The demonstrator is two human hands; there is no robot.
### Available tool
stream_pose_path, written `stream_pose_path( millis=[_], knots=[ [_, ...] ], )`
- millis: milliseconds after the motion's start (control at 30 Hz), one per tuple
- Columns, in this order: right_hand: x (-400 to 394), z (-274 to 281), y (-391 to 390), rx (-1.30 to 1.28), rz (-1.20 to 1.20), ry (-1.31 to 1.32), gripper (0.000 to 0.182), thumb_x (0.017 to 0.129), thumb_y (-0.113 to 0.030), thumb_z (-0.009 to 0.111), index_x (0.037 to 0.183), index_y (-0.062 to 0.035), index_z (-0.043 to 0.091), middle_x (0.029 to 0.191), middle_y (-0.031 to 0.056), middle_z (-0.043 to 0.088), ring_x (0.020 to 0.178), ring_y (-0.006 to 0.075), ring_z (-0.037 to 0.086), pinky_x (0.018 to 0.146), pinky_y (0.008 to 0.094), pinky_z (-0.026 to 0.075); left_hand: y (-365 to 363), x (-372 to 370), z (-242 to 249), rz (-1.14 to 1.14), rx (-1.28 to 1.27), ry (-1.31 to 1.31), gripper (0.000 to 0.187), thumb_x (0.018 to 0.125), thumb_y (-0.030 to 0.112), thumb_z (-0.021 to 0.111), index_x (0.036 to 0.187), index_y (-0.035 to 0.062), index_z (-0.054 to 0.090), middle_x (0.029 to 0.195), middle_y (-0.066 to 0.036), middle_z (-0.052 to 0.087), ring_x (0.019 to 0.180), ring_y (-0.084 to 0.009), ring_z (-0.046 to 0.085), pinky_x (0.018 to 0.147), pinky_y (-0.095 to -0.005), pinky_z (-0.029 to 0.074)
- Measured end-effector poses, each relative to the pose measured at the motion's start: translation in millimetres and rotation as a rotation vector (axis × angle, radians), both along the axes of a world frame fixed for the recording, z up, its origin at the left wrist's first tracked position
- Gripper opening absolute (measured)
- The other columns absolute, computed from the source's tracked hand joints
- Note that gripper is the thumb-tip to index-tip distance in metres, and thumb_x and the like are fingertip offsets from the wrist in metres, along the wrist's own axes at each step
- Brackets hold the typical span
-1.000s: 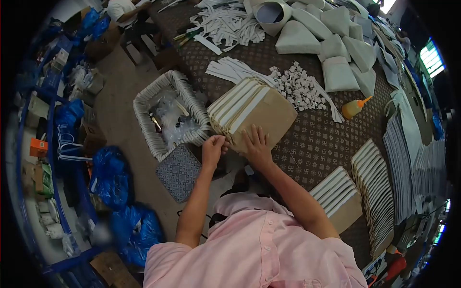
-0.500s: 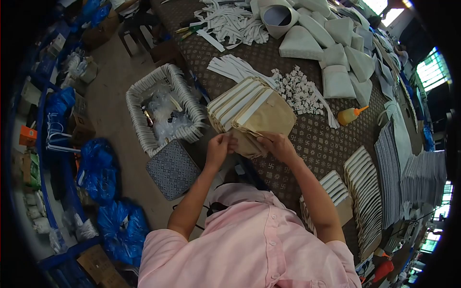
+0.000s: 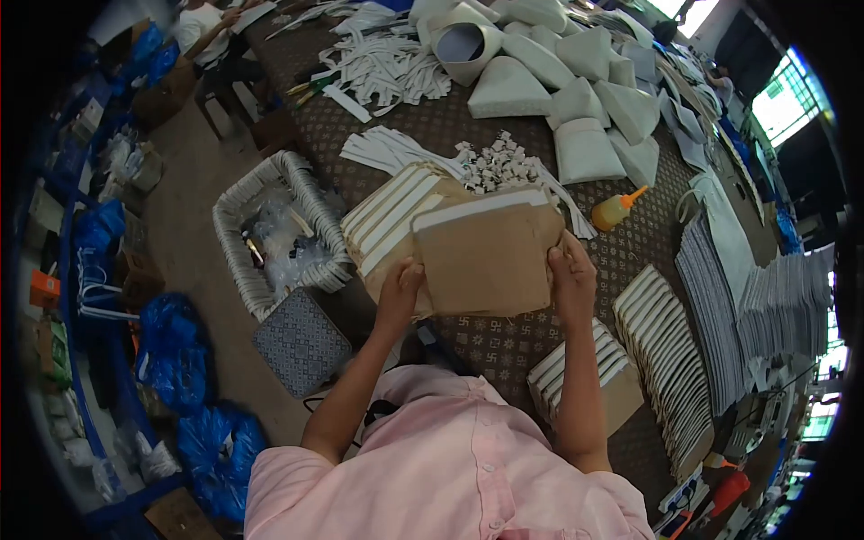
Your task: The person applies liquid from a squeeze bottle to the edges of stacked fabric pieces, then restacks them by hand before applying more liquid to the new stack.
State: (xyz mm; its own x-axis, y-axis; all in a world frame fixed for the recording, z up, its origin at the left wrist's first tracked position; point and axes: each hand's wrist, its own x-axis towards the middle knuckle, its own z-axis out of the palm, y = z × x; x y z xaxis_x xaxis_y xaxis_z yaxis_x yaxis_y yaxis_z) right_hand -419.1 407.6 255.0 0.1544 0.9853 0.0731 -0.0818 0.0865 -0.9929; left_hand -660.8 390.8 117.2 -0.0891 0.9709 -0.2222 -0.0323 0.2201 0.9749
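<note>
A flat brown panel with a white strip along its far edge is held up in front of me, and other brown layers show behind its right side. My left hand grips the panel's lower left edge, thumb on top. On the opposite edge, my right hand has its thumb on the near face and its fingers behind. Behind the panel to the left lies a fanned stack of brown panels with white strips, partly covered by it. Small white folded pieces are heaped just beyond.
A yellow glue bottle lies on the patterned tabletop. White strips and pale pouches fill the far side. Strip-edged stacks stand at right. A woven basket and a patterned stool are left.
The brown panel has come off the fanned stack and now faces me. My hands have moved apart to its two sides. The view has shifted, with the table scene sliding left.
</note>
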Motion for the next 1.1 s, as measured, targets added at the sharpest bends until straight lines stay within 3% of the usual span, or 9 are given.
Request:
stream_pose_path(
  millis=[167, 233, 267, 333, 467, 600, 700, 867, 1100],
  knots=[
    [90, -166, 18, -0.242, -0.133, -0.581, 0.036, 0.086, -0.013, 0.054, 0.12, 0.0004, 0.052, 0.106, 0.0134, 0.061, 0.093, 0.0187, 0.059, 0.081, 0.0312, 0.045, 5, 29, -17, 0.006, -0.093, -0.117, 0.039, 0.087, 0.022, 0.058, 0.115, -0.0037, 0.051, 0.094, -0.006, 0.059, 0.083, -0.0111, 0.054, 0.072, -0.0238, 0.044],
    [97, -194, 14, -0.228, -0.143, -0.643, 0.039, 0.083, -0.013, 0.058, 0.118, 0.0015, 0.051, 0.11, 0.0203, 0.056, 0.097, 0.0317, 0.057, 0.085, 0.0379, 0.044, 5, 38, -36, -0.042, -0.166, -0.086, 0.039, 0.086, 0.021, 0.06, 0.115, -0.0042, 0.051, 0.092, -0.006, 0.059, 0.079, -0.011, 0.055, 0.068, -0.0238, 0.045],
    [92, -191, 10, -0.235, -0.148, -0.635, 0.039, 0.083, -0.013, 0.058, 0.118, 0.0015, 0.051, 0.11, 0.0203, 0.056, 0.097, 0.0317, 0.057, 0.085, 0.0379, 0.044, 10, 45, -41, -0.054, -0.08, -0.007, 0.038, 0.086, 0.019, 0.06, 0.114, -0.0044, 0.051, 0.091, -0.005, 0.059, 0.076, -0.0103, 0.055, 0.066, -0.0234, 0.045],
    [77, -179, 2, -0.023, -0.241, -1.188, 0.041, 0.081, -0.016, 0.061, 0.116, 0.0012, 0.051, 0.114, 0.0237, 0.051, 0.104, 0.0397, 0.05, 0.088, 0.0423, 0.042, 14, 54, -46, -0.064, -0.001, 0.071, 0.037, 0.085, 0.018, 0.06, 0.114, -0.0047, 0.051, 0.09, -0.005, 0.059, 0.073, -0.0097, 0.055, 0.064, -0.023, 0.045],
    [9, -158, -27, 0.145, 0.166, -0.844, 0.046, 0.078, -0.018, 0.062, 0.116, 0.0032, 0.048, 0.116, 0.0271, 0.047, 0.109, 0.0426, 0.044, 0.09, 0.0454, 0.039, 4, 60, -34, -0.025, -0.081, -0.172, 0.029, 0.085, 0.011, 0.058, 0.109, -0.0045, 0.054, 0.088, -0.005, 0.061, 0.075, -0.0105, 0.057, 0.066, -0.0246, 0.047],
    [-44, -162, -49, 0.119, 0.194, -0.862, 0.043, 0.079, -0.017, 0.061, 0.114, 0.0048, 0.049, 0.12, 0.0269, 0.044, 0.108, 0.0428, 0.046, 0.089, 0.0442, 0.041, -4, 56, -26, -0.117, -0.29, -0.402, 0.019, 0.087, 0.006, 0.053, 0.102, -0.0043, 0.059, 0.085, -0.005, 0.062, 0.074, -0.0116, 0.06, 0.067, -0.0253, 0.05],
    [-47, -180, -42, 0.147, 0.158, -0.868, 0.045, 0.078, -0.017, 0.064, 0.117, 0.0019, 0.05, 0.12, 0.0246, 0.048, 0.102, 0.0395, 0.052, 0.086, 0.0404, 0.044, -2, 60, -39, -0.115, -0.17, -0.311, 0.019, 0.086, 0.009, 0.055, 0.102, -0.0017, 0.06, 0.084, -0.003, 0.063, 0.07, -0.0105, 0.059, 0.065, -0.0227, 0.05],
    [-30, -176, -32, 0.031, 0.189, -0.603, 0.024, 0.079, -0.016, 0.064, 0.096, 0.0001, 0.064, 0.101, 0.0182, 0.061, 0.09, 0.0319, 0.06, 0.078, 0.034, 0.047, -2, 65, -46, -0.071, -0.171, -0.226, 0.015, 0.087, 0.01, 0.055, 0.095, -0.0014, 0.061, 0.082, -0.004, 0.062, 0.069, -0.0111, 0.059, 0.065, -0.0228, 0.05],
    [-28, -163, -34, -0.016, 0.128, -0.403, 0.02, 0.082, -0.017, 0.062, 0.092, 0.0009, 0.064, 0.091, 0.0153, 0.062, 0.082, 0.0227, 0.06, 0.072, 0.0301, 0.046, -4, 67, -42, -0.173, -0.137, -0.34, 0.012, 0.087, 0.01, 0.054, 0.092, -0.0002, 0.059, 0.08, -0.004, 0.061, 0.071, -0.0099, 0.058, 0.065, -0.0228, 0.05]
  ],
)
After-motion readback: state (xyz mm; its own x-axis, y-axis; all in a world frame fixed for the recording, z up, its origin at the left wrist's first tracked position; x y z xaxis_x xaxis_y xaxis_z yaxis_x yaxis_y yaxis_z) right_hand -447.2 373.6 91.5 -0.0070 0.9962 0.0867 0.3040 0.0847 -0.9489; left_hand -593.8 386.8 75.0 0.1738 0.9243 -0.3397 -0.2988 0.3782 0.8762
